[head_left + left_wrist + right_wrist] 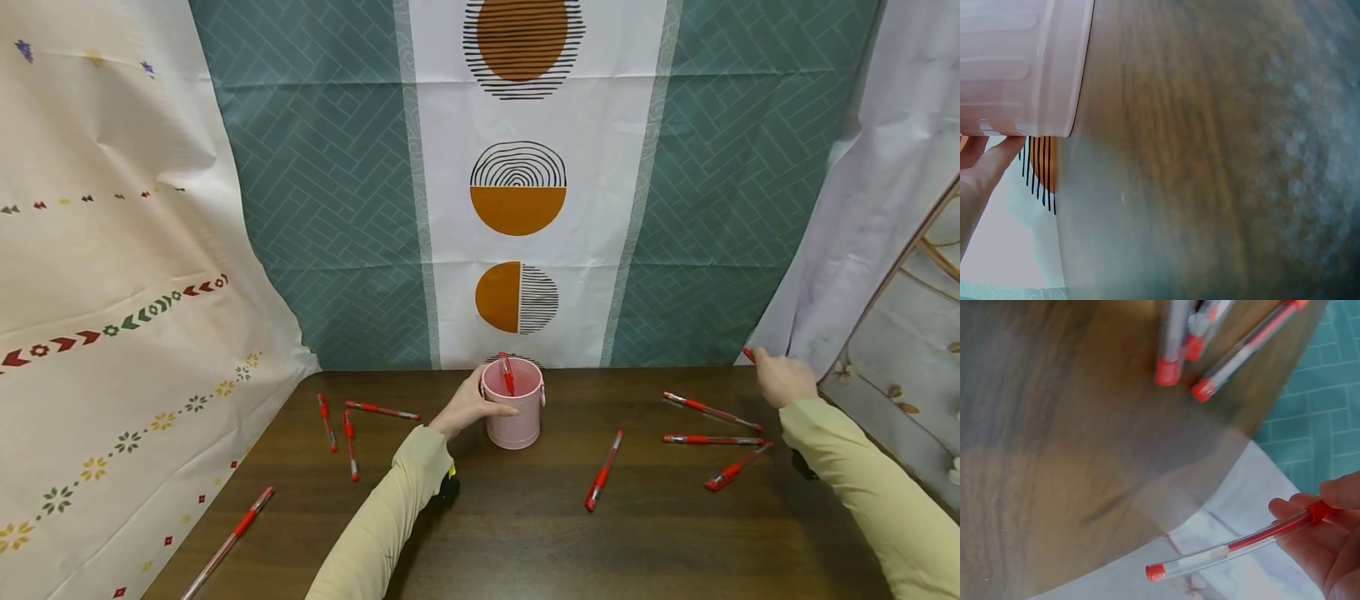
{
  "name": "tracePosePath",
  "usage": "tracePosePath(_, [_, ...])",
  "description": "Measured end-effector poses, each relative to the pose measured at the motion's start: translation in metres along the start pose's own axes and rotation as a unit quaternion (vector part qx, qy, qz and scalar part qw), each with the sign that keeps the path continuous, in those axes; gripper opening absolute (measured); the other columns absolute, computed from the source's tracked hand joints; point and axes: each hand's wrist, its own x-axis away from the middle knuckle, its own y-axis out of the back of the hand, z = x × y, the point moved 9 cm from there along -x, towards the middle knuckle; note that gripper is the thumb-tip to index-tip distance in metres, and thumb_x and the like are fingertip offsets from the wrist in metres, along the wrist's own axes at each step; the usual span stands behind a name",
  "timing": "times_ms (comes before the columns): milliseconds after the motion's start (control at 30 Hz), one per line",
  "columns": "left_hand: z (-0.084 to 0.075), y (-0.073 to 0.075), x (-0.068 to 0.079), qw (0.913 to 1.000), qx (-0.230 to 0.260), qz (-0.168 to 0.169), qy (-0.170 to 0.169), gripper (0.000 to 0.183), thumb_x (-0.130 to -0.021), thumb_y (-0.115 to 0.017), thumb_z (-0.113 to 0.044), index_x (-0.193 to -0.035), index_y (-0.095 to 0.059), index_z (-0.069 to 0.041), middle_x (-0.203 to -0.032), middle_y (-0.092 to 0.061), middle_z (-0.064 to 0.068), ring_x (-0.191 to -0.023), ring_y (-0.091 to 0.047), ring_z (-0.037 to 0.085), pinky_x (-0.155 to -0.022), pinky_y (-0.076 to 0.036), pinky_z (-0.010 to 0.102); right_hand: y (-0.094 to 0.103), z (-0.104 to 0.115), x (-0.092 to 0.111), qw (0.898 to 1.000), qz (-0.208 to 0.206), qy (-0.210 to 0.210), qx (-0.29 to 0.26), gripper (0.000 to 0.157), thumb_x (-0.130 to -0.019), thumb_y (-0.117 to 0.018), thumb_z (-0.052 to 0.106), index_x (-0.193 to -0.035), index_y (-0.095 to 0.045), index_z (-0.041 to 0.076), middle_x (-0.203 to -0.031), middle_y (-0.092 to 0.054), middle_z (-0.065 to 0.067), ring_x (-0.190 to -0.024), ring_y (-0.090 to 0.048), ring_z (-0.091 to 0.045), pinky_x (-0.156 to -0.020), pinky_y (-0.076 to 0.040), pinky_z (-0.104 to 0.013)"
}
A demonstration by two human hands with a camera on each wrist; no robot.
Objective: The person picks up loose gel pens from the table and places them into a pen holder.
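A pink bucket-shaped cup [514, 423] stands upright near the back of the table, one red pen [507, 375] leaning inside it. My left hand [467, 408] holds the cup from its left side, thumb across the front; part of that hand also shows against the cup wall in the left wrist view. At the far right, my right hand [784, 380] is raised near the table's back corner. It pinches a clear-barrelled red pen [1235, 546] by its red grip end, as the right wrist view shows.
Three red pens, one of them [712, 439] lying crosswise, are on the right of the brown table [517, 533]. Another pen [603, 472] lies right of the cup. On the left are three more pens, one [382, 410] near the back, plus a pen [231, 540] at front left. Curtains [322, 208] hang behind.
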Motion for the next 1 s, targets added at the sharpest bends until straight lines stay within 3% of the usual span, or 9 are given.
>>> tracePosePath(267, [-0.033, -0.001, 0.014, 0.9997, 0.002, 0.024, -0.008, 0.080, -0.068, -0.079, -0.020, -0.132, -0.035, -0.003, -0.124, -0.048, 0.009, -0.108, -0.046, 0.023, -0.090, -0.038, 0.037, 0.009, 0.018, -0.005, 0.999, 0.013, 0.000, -0.046, 0.029, -0.080, -0.043, -0.007, -0.107, -0.035, -0.007, -0.071, -0.052, -0.034, -0.053, -0.050, -0.047, -0.041, -0.038, -0.053])
tracePosePath(567, [-0.031, -0.002, 0.014, 0.9997, 0.004, 0.024, -0.009, 0.080, -0.068, -0.079, -0.020, -0.132, -0.035, -0.003, -0.123, -0.048, 0.008, -0.108, -0.046, 0.023, -0.090, -0.039, 0.036, 0.009, 0.034, -0.013, 0.998, 0.022, -0.002, -0.056, 0.040, -0.080, -0.045, -0.006, -0.117, -0.032, -0.007, -0.070, -0.053, -0.030, -0.050, -0.050, -0.041, -0.039, -0.039, -0.049])
tracePosePath(767, [-0.030, -0.002, 0.014, 0.9996, 0.004, 0.027, -0.005, 0.080, -0.068, -0.079, -0.020, -0.132, -0.035, -0.004, -0.123, -0.048, 0.008, -0.109, -0.046, 0.023, -0.090, -0.039, 0.036, 0.014, 0.041, -0.014, 0.998, -0.013, 0.001, -0.068, 0.043, -0.077, -0.046, -0.009, -0.117, -0.033, -0.005, -0.066, -0.052, -0.028, -0.047, -0.049, -0.038, -0.038, -0.038, -0.047])
tracePosePath(1000, [-0.031, -0.002, 0.015, 0.9996, 0.002, 0.029, -0.003, 0.079, -0.069, -0.079, -0.021, -0.132, -0.034, -0.004, -0.124, -0.047, 0.009, -0.110, -0.045, 0.024, -0.090, -0.039, 0.037, 0.023, 0.059, -0.017, 0.994, -0.046, 0.011, -0.099, 0.041, -0.081, -0.052, -0.007, -0.118, -0.036, -0.008, -0.081, -0.053, -0.036, -0.054, -0.053, -0.042, -0.043, -0.040, -0.050])
